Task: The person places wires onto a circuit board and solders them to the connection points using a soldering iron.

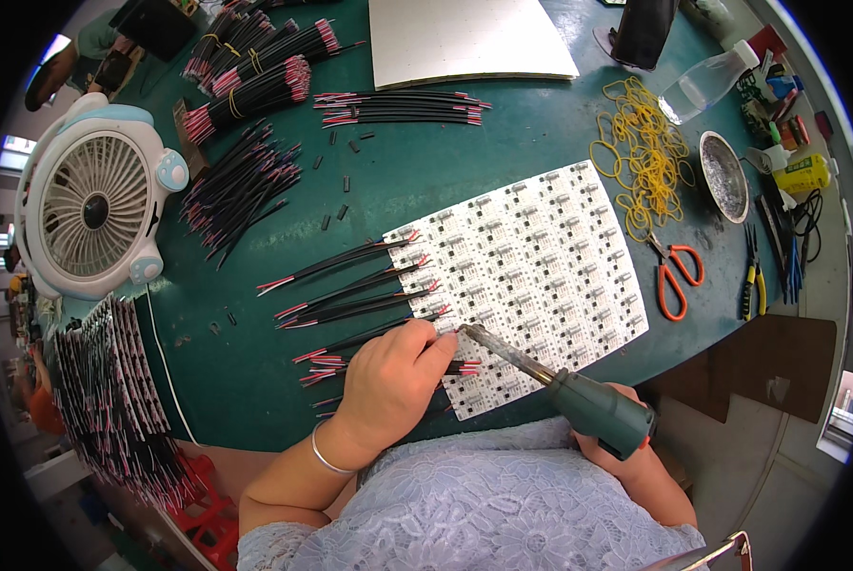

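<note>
My left hand point(393, 376), with a bracelet at the wrist, is closed at the left edge of a white circuit board panel point(541, 262), its thumb and finger pinched on a black cable that they mostly hide. My right hand point(626, 433) grips the green handle of a soldering iron point(598, 409). The iron's tip meets the panel right beside my left fingertips. Several black cables point(346, 309) with red and white wire ends stick out leftward from the panel's edge. More loose cables point(327, 366) lie under and beside my left hand.
Cable bundles point(255, 90) and loose cables point(241, 186) lie at the back left, near a white fan point(93, 209). On the right are yellow rubber bands point(641, 143), a metal bowl point(724, 176), orange-handled scissors point(674, 276), pliers point(753, 281) and a plastic bottle point(707, 84).
</note>
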Tool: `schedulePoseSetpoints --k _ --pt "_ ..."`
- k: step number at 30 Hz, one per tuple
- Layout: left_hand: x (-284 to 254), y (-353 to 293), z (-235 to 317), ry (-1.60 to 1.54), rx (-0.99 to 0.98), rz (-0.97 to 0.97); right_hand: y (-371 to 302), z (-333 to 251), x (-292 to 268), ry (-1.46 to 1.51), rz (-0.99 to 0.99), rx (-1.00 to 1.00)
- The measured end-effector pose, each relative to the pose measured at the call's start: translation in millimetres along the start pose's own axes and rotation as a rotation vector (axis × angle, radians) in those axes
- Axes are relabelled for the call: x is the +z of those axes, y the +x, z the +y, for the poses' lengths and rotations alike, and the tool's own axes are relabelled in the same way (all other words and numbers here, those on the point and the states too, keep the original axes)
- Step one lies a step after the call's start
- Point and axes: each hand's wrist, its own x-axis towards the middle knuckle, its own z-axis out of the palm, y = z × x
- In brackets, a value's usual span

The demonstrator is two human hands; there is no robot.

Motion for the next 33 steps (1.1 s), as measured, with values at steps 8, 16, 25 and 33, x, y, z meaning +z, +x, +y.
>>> schedulePoseSetpoints --k 8,16,25,33 --pt "0 0 1 -0.004 -0.014 -0.012 -4 6 9 0.218 0.093 0.066" --pt "-2 -1 -4 -0.041 -0.004 -0.005 -10 -1 4 0.296 0.031 0.216" --pt "-1 -1 -2 -0.028 0.014 0.003 -6 5 3 0.132 -0.046 0.063" --pt "-2 -2 2 0.004 -0.013 -0.021 -3 8 3 0.083 -0.051 -0.047"
